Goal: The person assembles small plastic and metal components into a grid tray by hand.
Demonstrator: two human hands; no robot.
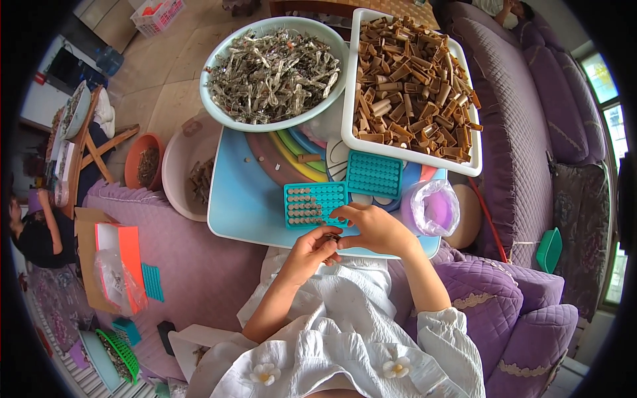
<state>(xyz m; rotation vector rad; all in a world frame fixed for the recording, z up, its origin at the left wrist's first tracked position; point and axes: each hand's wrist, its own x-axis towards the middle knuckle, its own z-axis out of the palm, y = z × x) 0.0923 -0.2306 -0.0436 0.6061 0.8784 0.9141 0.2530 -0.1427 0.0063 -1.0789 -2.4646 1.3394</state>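
My left hand (pixel 310 259) is closed round a small dark piece (pixel 333 237), mostly hidden by the fingers, in front of the table's near edge. Beside it, my right hand (pixel 375 229) has its thumb close to that piece. Its bent forefinger reaches over the near right corner of a teal tray (pixel 335 194), apart from the thumb, with nothing visible between them. Small round pale pieces fill the tray's left side and part of its near rows. A second teal tray (pixel 374 174), its pockets showing no such pieces, lies just behind to the right.
Behind the trays stand a round basin (pixel 213 109) of clear, silvery pieces and a white rectangular tub (pixel 413 154) of brown, curved pieces. A bag-lined purple bin (pixel 431 209) sits at right. Left are a pink basin (pixel 176 176), an orange bucket (pixel 141 159) and an open carton (pixel 86 249).
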